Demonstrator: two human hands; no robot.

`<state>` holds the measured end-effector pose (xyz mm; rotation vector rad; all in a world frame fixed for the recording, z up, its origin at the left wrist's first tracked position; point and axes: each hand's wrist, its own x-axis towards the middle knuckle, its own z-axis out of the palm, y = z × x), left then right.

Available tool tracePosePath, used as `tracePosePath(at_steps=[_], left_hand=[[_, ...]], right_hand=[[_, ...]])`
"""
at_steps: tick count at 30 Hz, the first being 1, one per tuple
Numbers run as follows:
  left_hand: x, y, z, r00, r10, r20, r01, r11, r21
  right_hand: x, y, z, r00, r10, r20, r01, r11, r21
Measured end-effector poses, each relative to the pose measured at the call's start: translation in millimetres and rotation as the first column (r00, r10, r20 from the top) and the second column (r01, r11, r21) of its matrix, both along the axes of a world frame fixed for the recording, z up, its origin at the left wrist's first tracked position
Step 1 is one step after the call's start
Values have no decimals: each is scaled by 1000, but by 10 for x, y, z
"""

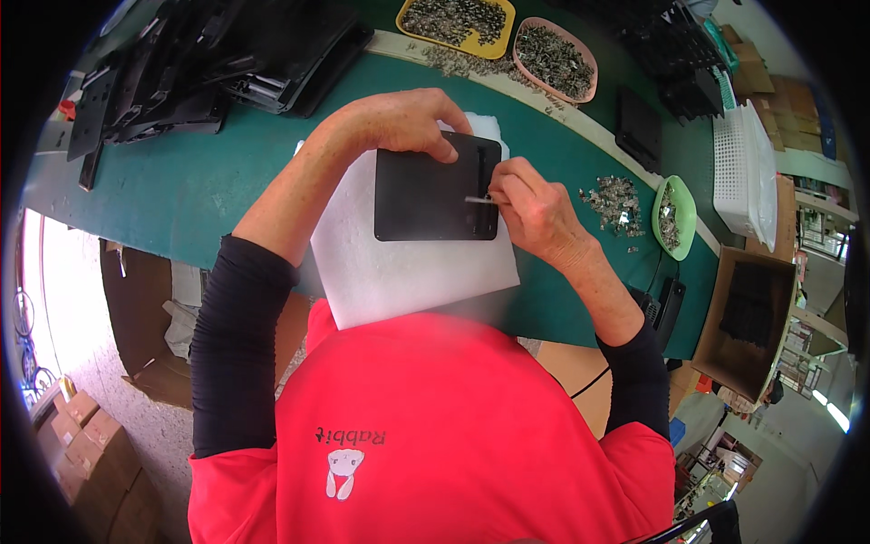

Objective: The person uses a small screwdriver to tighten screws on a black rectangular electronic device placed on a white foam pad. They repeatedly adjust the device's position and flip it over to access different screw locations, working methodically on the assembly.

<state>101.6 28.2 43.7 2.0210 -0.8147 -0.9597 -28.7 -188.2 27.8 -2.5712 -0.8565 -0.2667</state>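
A flat black rectangular panel with rounded corners rests on a white foam sheet. My left hand reaches over the panel's far edge, its thumb on the top face and its other fingers partly hidden beyond that edge. Along the panel's right side runs a narrow dark slot. There my right hand pinches a small thin light-coloured strip, whose free end points left over the panel. The strip is slightly blurred, so I cannot tell its exact kind.
Small metal parts lie loose on the green table at right. More fill a green bowl, a pink tray and a yellow tray. Black panels are stacked at far left. Cardboard boxes stand beside the table.
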Motion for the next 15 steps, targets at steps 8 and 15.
tracePosePath(at_steps=[8,15], left_hand=[[-13,25,-33,1000,13,-9,-13,1000,0],[5,25,-76,1000,-1,-30,0,1000,-31]], right_hand=[[-14,85,113,994,-64,-89,45,978,-205],[56,51,115,987,-62,-147,48,994,-99]])
